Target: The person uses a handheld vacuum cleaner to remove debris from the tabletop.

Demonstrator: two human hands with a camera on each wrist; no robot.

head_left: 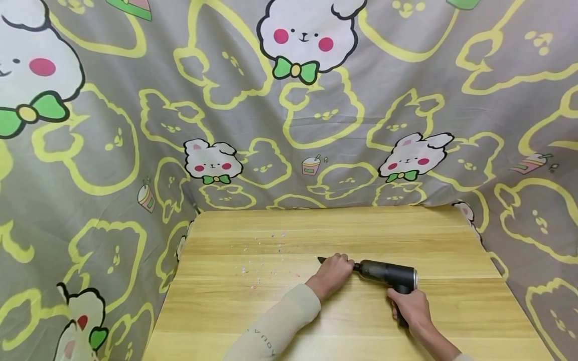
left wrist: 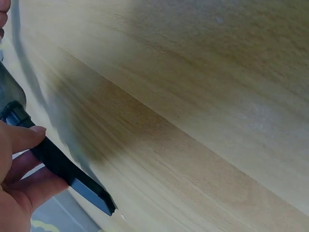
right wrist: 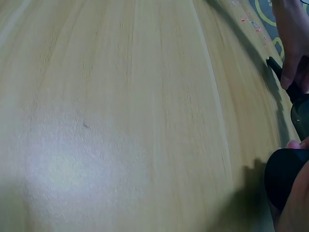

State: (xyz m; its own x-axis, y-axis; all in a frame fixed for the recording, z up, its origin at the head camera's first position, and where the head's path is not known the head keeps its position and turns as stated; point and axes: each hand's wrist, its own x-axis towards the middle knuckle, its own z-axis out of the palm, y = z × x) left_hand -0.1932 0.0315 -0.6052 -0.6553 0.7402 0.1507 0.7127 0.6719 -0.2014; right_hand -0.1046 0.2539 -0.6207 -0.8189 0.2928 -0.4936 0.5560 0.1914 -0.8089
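Note:
A black handheld vacuum cleaner with a smoky clear section points left over the wooden table. My right hand grips its handle, fingers wrapped round it. My left hand holds the slim crevice nozzle between thumb and fingers; in the left wrist view the nozzle's slanted tip is close over the wood. Left of the tip, small colourful paper bits lie scattered on the table. In the right wrist view the vacuum's body and both hands show only at the right edge.
The light wooden table has plank lines running across it. Grey cloth printed with white rabbits and yellow outlines hangs along the back and both sides, meeting the table's edges.

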